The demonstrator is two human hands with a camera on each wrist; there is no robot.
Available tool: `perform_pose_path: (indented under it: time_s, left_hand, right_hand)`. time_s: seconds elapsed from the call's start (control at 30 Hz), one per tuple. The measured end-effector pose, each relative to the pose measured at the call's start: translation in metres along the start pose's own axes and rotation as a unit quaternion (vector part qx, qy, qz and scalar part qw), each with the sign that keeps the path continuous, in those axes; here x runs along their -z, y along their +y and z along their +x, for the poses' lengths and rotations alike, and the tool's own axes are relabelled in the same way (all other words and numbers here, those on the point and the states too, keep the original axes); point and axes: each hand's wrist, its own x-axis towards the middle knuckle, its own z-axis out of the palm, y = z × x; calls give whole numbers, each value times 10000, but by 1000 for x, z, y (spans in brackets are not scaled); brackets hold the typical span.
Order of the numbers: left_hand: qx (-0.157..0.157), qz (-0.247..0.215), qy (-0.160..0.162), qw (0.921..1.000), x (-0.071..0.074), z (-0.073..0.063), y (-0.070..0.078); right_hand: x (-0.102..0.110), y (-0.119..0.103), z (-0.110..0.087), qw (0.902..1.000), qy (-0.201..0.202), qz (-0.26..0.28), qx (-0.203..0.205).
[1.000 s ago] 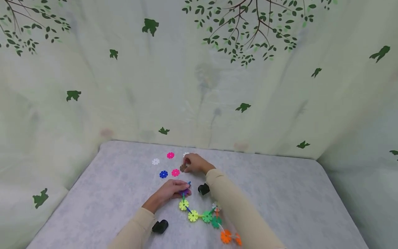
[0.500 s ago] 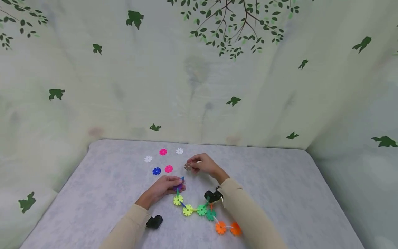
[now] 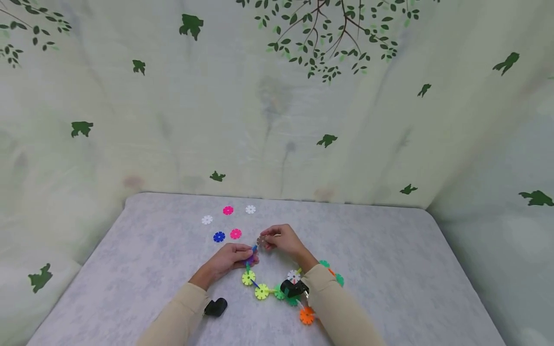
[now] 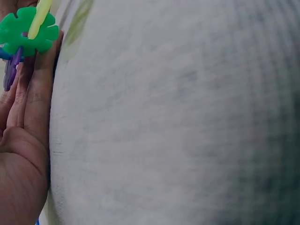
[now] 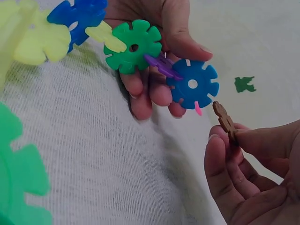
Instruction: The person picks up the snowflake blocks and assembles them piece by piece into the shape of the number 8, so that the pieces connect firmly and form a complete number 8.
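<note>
My left hand (image 3: 231,257) pinches a blue snowflake disc (image 5: 204,79), thumb on its top edge and fingers behind. Slotted to it is a purple disc (image 5: 161,66), then a green disc (image 5: 145,37), part of a chain of interlocking snowflake discs. Yellow discs (image 3: 261,291) and an orange disc (image 3: 307,315) belong to that chain, which trails toward my right forearm. Between thumb and fingers my right hand (image 3: 281,239) holds a brown snowflake disc (image 5: 224,119) nearly edge-on, a small gap from the blue one. My right sleeve hides some of the chain.
Loose discs lie farther back on the grey-white table cover (image 3: 381,250): two pink (image 3: 235,233), two white (image 3: 207,219) and one dark blue (image 3: 219,236). Black wrist cameras sit at my left wrist (image 3: 215,307) and right wrist (image 3: 294,288). A leaf-patterned curtain (image 3: 277,158) stands behind.
My right hand has lifted the brown disc from near the loose discs and brought it close to the blue disc. My left hand keeps its hold. More chain shows right of my right sleeve.
</note>
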Motion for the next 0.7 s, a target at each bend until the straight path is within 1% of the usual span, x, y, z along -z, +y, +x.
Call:
perform_pose_path:
  time_s: [0.13,0.27,0.4,0.5,0.6,0.7]
  left_hand:
    - [-76,13,-14,10000,0,0,-1]
    - [-153,-77,-75,9998,0,-1,-2]
    - [-215,-100,-55,9997,0,-2,-2]
    - [-273,-39,74,9996,-2,-2,-2]
    - [-361,65,243,9990,-4,-2,-2]
    - [-441,162,411,9981,-7,0,-4]
  right_hand:
    - [-4,-1,0,9997,71,-164,160]
    - [-9,-1,0,9994,150,-29,326]
    - [-14,-2,-2,9991,218,170,311]
    - [-16,-1,-4,9984,348,228,375]
    - [-19,0,-4,9967,561,211,554]
    - [-21,0,-4,9952,759,122,604]
